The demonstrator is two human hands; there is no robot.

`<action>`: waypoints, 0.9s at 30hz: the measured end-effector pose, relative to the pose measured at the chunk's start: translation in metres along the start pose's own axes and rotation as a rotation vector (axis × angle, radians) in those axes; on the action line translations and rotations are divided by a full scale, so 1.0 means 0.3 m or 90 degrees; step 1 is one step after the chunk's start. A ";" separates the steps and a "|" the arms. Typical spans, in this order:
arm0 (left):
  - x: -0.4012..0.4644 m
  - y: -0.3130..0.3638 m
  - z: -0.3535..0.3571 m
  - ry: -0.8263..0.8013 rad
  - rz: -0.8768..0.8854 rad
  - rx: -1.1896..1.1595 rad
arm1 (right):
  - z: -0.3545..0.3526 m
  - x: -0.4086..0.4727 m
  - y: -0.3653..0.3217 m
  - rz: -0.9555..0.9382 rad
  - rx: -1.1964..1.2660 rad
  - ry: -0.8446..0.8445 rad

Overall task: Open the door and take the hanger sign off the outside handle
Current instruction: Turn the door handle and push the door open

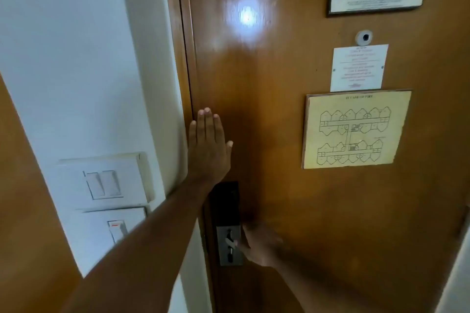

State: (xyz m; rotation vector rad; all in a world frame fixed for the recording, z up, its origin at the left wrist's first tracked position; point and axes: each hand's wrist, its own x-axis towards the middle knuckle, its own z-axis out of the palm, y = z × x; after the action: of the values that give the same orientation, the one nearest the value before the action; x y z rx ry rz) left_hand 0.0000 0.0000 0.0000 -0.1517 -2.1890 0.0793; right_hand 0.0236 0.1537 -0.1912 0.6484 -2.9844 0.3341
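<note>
On the closed brown wooden door [279,185], the left hand [208,150] lies open and flat above the metal lock plate [230,246], where the right hand [259,244] pinches the small latch; pressing could jam it, and the hanger sign stays unseen outside.
</note>
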 end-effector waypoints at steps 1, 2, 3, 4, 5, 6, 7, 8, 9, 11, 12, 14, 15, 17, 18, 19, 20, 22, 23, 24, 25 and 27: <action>0.009 -0.002 0.011 -0.003 -0.015 0.019 | 0.020 0.016 -0.010 0.004 -0.003 -0.019; 0.018 -0.008 0.009 0.001 -0.028 0.009 | 0.042 0.030 -0.016 0.006 0.002 -0.020; 0.029 -0.006 0.015 0.013 -0.025 0.006 | 0.059 0.025 -0.016 0.013 0.015 -0.016; 0.041 -0.011 0.029 0.023 -0.009 0.006 | 0.084 0.032 -0.022 0.023 0.024 -0.014; 0.055 -0.010 0.041 0.024 -0.004 0.001 | 0.102 0.038 -0.026 0.023 0.022 -0.005; 0.058 -0.010 0.057 0.018 -0.003 -0.011 | 0.120 0.042 -0.029 0.015 0.009 0.006; 0.065 -0.008 0.064 0.017 0.004 -0.011 | 0.123 0.047 -0.025 0.012 -0.005 0.015; 0.056 -0.011 0.085 0.020 0.010 -0.014 | 0.135 0.054 -0.019 0.012 -0.011 0.014; 0.054 -0.004 0.095 0.020 0.013 -0.013 | 0.131 0.057 -0.013 0.011 -0.017 0.013; 0.048 0.003 0.115 0.008 0.005 -0.021 | 0.127 0.067 -0.007 0.004 -0.027 -0.002; 0.047 0.004 0.127 0.008 0.002 -0.025 | 0.132 0.074 -0.007 0.005 -0.030 -0.010; 0.043 -0.003 0.145 0.004 -0.004 -0.030 | 0.145 0.082 -0.013 0.026 -0.036 -0.017; 0.041 -0.004 0.151 0.002 -0.003 -0.030 | 0.156 0.088 -0.016 0.039 -0.036 -0.014; 0.043 -0.005 0.161 0.006 -0.004 -0.026 | 0.171 0.099 -0.018 0.065 -0.034 -0.006; 0.042 -0.004 0.160 0.008 -0.005 -0.024 | 0.176 0.103 -0.018 0.073 -0.034 -0.002; 0.044 -0.004 0.162 0.009 -0.004 -0.022 | 0.179 0.106 -0.017 0.077 -0.036 0.001; 0.045 -0.005 0.167 0.012 -0.003 -0.018 | 0.181 0.108 -0.015 0.079 -0.038 0.004; 0.044 -0.006 0.172 0.016 -0.004 -0.013 | 0.187 0.109 -0.014 0.083 -0.032 0.005; 0.044 -0.007 0.175 0.018 -0.002 -0.012 | 0.192 0.108 -0.013 0.085 -0.024 0.005; 0.044 -0.009 0.178 0.021 0.000 -0.011 | 0.201 0.106 -0.013 0.087 -0.015 0.008; 0.045 -0.010 0.179 0.023 0.001 -0.011 | 0.211 0.104 -0.013 0.088 -0.003 0.015; 0.045 -0.013 0.183 0.025 0.002 -0.011 | 0.232 0.102 -0.016 0.095 0.029 0.035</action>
State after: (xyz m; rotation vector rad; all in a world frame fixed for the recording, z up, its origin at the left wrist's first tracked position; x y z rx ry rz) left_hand -0.0529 -0.0021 -0.0207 -0.1650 -2.1511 0.0578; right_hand -0.0037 0.1215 -0.2545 0.4132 -2.9872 0.4218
